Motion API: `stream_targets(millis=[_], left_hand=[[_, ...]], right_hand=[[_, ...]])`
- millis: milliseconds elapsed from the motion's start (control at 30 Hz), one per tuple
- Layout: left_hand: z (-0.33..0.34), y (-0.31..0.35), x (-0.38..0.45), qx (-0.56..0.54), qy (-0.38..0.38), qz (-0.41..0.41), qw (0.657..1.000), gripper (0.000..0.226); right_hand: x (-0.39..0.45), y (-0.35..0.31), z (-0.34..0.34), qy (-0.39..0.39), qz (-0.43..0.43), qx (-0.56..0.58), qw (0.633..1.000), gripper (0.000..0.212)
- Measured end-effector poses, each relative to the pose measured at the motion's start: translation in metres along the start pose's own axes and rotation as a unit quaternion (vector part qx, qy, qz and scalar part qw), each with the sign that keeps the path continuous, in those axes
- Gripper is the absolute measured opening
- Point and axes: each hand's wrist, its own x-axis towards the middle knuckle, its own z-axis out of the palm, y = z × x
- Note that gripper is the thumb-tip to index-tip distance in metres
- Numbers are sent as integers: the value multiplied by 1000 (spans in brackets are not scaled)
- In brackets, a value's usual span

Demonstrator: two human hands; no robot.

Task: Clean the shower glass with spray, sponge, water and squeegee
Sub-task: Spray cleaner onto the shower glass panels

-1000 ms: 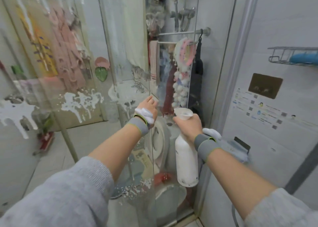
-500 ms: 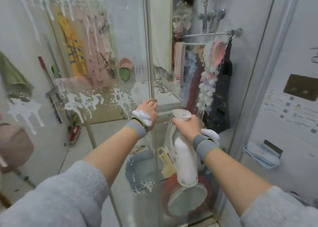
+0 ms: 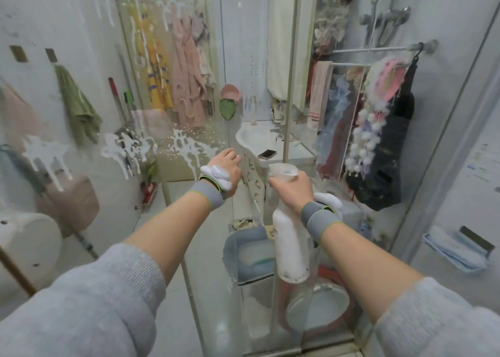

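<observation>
Right hand grips the neck of a white spray bottle, fingers curled round it just under the nozzle; bottle hangs upright, right in front of the shower glass. Left hand is up against the glass beside the bottle, fingers curled away from cam, so can't tell whether it holds anything or just presses. Both wrists wear grey bands w/ white padding.

White foam sits in splashes across the mid glass to the left of the left hand, drips running down; thinner streaks near the top. Seen thru the glass: sink w/ a phone on its edge, towels and clothes on a rail, green cloth on the wall, toilet and a basin low down. Blue tray is fixed to the right wall.
</observation>
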Motion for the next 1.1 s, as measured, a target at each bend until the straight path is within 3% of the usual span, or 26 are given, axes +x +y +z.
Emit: stream_targets(millis=[233, 367, 533, 833, 1100], left_hand=[[22, -32, -35, 9, -34, -33, 999, 28], [38, -49, -51, -23, -49, -64, 996, 20], [51, -66, -71, -59, -44, -94, 993, 17], [61, -90, -101, -28, -90, -135, 986, 24], [72, -107, -121, -45, -109, -171, 978, 29]], right_hand=[[-15, -17, 35, -33, -11, -1, 999, 17], [-24, -26, 50, -52, -25, -6, 998, 27], [-30, -38, 69, -67, -39, -14, 997, 16], [-35, -59, 104, -91, -32, -29, 995, 30], [-38, -68, 122, -109, -43, -14, 993, 23]])
